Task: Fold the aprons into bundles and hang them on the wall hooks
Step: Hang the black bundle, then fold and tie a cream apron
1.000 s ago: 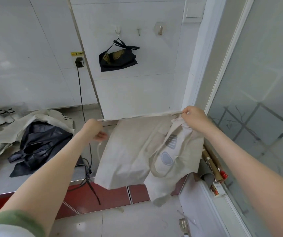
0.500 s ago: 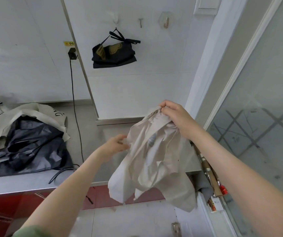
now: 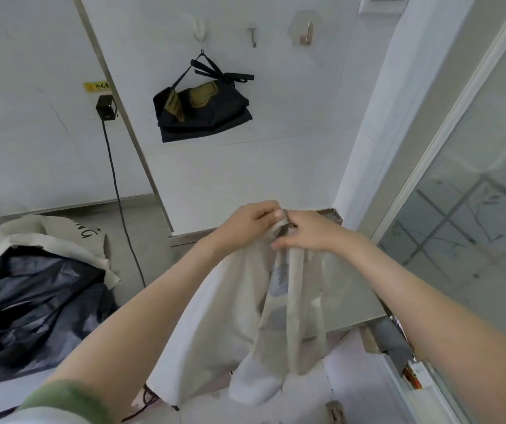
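Left hand [image 3: 250, 221] and right hand [image 3: 311, 235] meet, each pinching the gathered top edge of the beige apron [image 3: 239, 316], which hangs below them in loose vertical folds above the floor. The step in hand appears to be folding: the cloth is doubled but not yet a bundle. A black bundle [image 3: 202, 114] occupies the leftmost hook [image 3: 199, 29]; the middle hook [image 3: 253, 36] is bare. The next move likely calls for further folds, keeping a strap free. Unfolded aprons [image 3: 37, 301] wait on the counter [image 3: 137, 231].
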`<state>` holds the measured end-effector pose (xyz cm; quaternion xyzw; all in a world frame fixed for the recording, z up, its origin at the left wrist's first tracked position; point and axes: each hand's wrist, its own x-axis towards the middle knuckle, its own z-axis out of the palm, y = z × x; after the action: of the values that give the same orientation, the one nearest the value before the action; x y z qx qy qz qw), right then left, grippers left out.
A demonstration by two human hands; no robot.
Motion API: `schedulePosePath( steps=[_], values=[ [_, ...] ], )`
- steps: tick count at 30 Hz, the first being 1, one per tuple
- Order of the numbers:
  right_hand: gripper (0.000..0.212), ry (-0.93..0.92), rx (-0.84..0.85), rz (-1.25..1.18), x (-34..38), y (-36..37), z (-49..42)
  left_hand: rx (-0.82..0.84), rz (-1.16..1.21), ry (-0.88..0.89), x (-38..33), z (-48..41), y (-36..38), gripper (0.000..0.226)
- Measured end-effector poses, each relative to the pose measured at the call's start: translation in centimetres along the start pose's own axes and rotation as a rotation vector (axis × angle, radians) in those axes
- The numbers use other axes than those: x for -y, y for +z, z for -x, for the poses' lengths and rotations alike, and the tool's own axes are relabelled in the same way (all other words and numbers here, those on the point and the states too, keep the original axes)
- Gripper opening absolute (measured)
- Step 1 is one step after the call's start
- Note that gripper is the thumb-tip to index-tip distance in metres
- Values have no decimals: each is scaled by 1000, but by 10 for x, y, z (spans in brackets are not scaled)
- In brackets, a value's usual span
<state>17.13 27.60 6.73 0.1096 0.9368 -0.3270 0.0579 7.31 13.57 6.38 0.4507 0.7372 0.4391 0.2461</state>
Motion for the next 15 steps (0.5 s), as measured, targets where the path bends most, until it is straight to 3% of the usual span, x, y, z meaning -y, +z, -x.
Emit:
schedulePosePath(
  steps=[2,3,6,7,8,10,13,15],
  values=[
    [15,3,-65,1,1,-1,-9,-19,84,6,-1,2,-12,15],
    [16,-3,-94,1,1,-4,-10,-31,133,-17,0,5,-18,15],
    [31,-15,-187,-136,3,-11,-16,66,130,-241,25,15,-38,78],
    [29,-15,-215,-190,3,-13,-17,156,64,-332,37,22,-42,87],
    [25,-17,-242,-232,2,-14,-17,270,1,-417,51,30,-45,84],
    [21,-25,-290,-274,-2,-18,-19,462,-185,-583,78,45,-47,53],
    [20,-12,-324,-302,-8,-22,-20,408,-489,-707,106,59,-51,13],
    [19,8,-344,-293,-12,-23,-23,371,-532,-739,108,59,-57,18]
  ],
)
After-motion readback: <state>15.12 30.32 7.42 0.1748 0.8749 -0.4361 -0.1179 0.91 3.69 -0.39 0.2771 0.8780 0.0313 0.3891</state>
